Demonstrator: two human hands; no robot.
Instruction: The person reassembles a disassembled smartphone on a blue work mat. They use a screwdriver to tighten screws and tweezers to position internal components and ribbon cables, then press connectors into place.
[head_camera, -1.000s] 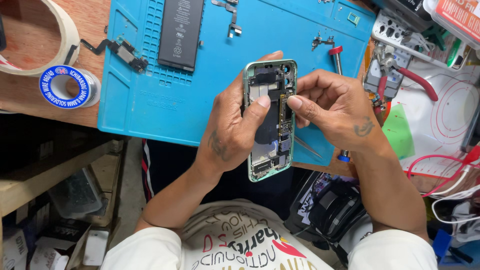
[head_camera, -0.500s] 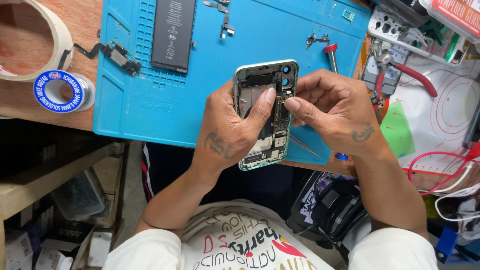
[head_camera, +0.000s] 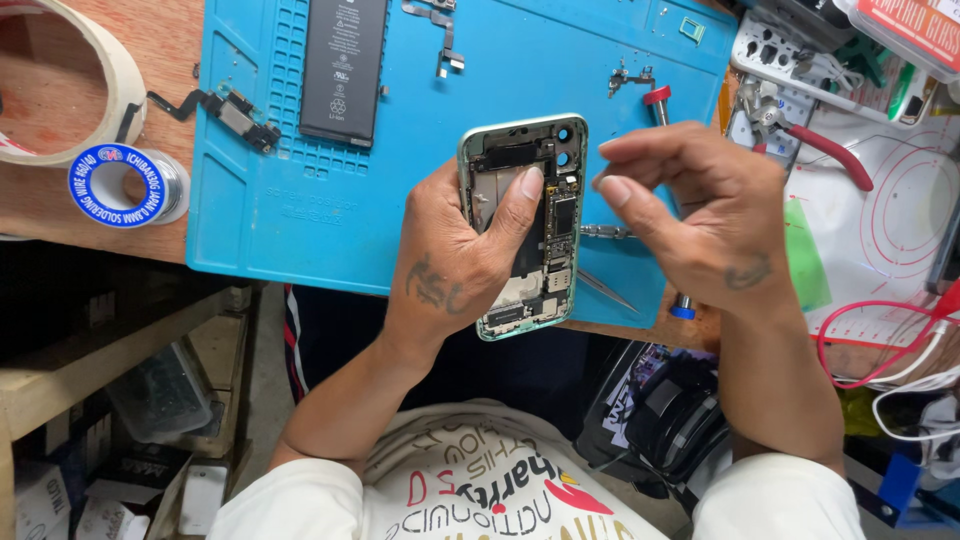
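Opened phone (head_camera: 530, 215) in left hand (head_camera: 455, 250)

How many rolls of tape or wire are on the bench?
2: a big tape roll at the far left edge and a blue-labelled solder-wire spool just below it. Others may be hidden.

Left hand (head_camera: 455, 265) covers the lower left of the opened phone (head_camera: 525, 225); parts beneath not visible. Tape roll (head_camera: 70, 80), upper left, cut by the frame edge. Right hand (head_camera: 700, 215) hides most of the screwdriver (head_camera: 660, 105).
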